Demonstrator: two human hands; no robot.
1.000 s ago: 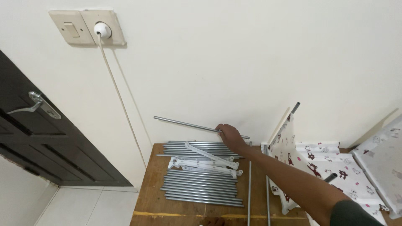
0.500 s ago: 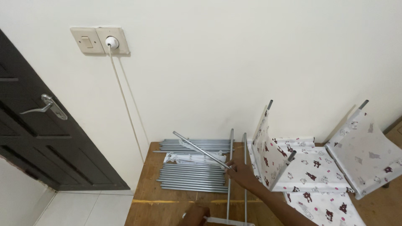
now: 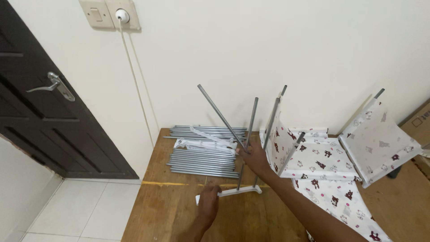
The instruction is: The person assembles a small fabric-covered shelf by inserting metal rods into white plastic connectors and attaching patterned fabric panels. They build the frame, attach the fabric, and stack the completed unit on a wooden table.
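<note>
Fitting a thin grey metal rod (image 3: 221,117) into a white plastic base connector (image 3: 237,191) on the wooden table (image 3: 170,210).

The right hand (image 3: 254,157) grips the slanted rod low; the left hand (image 3: 208,202) pins the connector's end flat. Best to bring the rod upright like the two standing rods (image 3: 249,134), clear of the grey rod pile (image 3: 204,157) and patterned fabric shelf (image 3: 322,157).

A grey metal rod (image 3: 220,115) leans tilted above a white plastic base (image 3: 237,192) bearing two upright rods (image 3: 247,134).

Soft even indoor light, faint shadows, sharp focus, slight wide-angle distortion.
</note>
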